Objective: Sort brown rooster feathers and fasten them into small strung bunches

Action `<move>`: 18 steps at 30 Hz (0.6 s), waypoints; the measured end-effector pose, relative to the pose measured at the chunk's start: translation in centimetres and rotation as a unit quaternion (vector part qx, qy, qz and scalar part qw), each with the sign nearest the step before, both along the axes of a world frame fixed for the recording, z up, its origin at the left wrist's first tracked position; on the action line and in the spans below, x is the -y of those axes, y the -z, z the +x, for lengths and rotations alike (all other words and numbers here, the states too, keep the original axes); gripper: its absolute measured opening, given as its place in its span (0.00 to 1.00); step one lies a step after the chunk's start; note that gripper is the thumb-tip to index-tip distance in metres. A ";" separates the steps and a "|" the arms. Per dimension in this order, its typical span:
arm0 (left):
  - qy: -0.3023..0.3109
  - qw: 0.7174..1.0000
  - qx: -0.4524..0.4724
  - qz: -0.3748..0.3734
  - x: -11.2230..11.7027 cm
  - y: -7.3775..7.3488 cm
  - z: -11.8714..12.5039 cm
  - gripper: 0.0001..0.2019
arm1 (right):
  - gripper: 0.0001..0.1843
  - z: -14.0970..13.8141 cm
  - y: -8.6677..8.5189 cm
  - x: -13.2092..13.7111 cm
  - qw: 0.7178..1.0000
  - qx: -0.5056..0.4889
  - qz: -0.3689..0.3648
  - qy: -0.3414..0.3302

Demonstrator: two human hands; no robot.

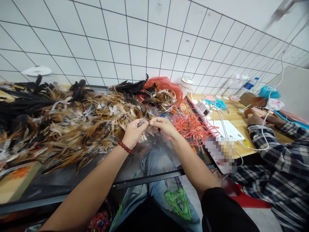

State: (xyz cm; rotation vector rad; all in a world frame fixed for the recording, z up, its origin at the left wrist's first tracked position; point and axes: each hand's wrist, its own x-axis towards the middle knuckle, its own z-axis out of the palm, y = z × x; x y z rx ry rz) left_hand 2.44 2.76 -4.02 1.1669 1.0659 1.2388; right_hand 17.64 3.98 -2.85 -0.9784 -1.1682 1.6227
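Observation:
My left hand (pixel 133 132) is closed round a small bunch of feathers (pixel 142 122), its fingers pinched at their quills. My right hand (pixel 163 126) is closed too, fingertips meeting the same bunch from the right. Both hands hover over a glass tabletop (pixel 135 167), just in front of a big heap of brown, black and grey feathers (pixel 72 125) that covers the left half of the table. A tangle of red rubber bands (pixel 193 125) lies right beside my right hand.
A red plastic bag (pixel 164 85) with more feathers sits behind the heap, a white cup (pixel 186 85) next to it. At the right, another person in a plaid sleeve (pixel 272 141) works at a wooden table (pixel 238 120) with white cables, bottles and a white board.

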 end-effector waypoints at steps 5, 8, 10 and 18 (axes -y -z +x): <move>0.043 0.998 0.039 -0.016 0.3 -0.2 0.2 0.14 | 0.06 1.3 -1.2 -0.1 0.980 -0.106 -0.135 -0.103; 0.054 0.997 0.046 -0.013 0.5 -0.5 0.5 0.15 | 0.06 1.7 -1.7 0.0 0.977 -0.119 -0.139 -0.106; 0.041 0.997 0.067 -0.013 0.6 -0.6 0.5 0.16 | 0.09 1.6 -1.5 0.0 0.981 -0.106 -0.133 -0.090; 0.026 0.989 0.131 -0.066 0.4 -0.4 0.6 0.25 | 0.19 0.2 -0.1 0.0 0.994 -0.066 -0.080 -0.041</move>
